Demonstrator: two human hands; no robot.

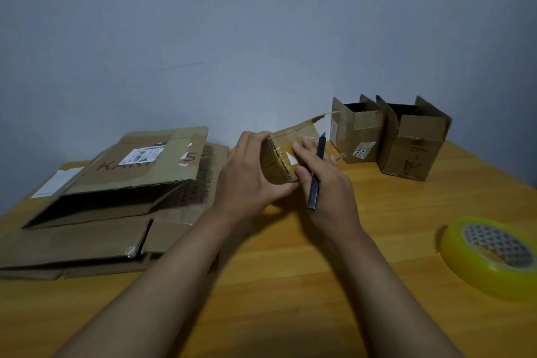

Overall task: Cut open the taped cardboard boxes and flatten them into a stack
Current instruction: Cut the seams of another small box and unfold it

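A small taped cardboard box (pixel 280 158) is held tilted above the wooden table (pixel 290 285), its taped end facing me. My left hand (pixel 247 174) grips its left side, fingers curled over the top edge. My right hand (pixel 325 183) holds a dark utility knife (pixel 316 174) between its fingers, and its fingertips touch the tape on the box. A torn flap sticks up behind the box. At the left lies a stack of flattened boxes (pixel 116 197).
Two small open-topped boxes (pixel 359 131) (pixel 412 139) stand at the back right against the wall. A roll of yellow tape (pixel 494 253) lies at the right edge of the table.
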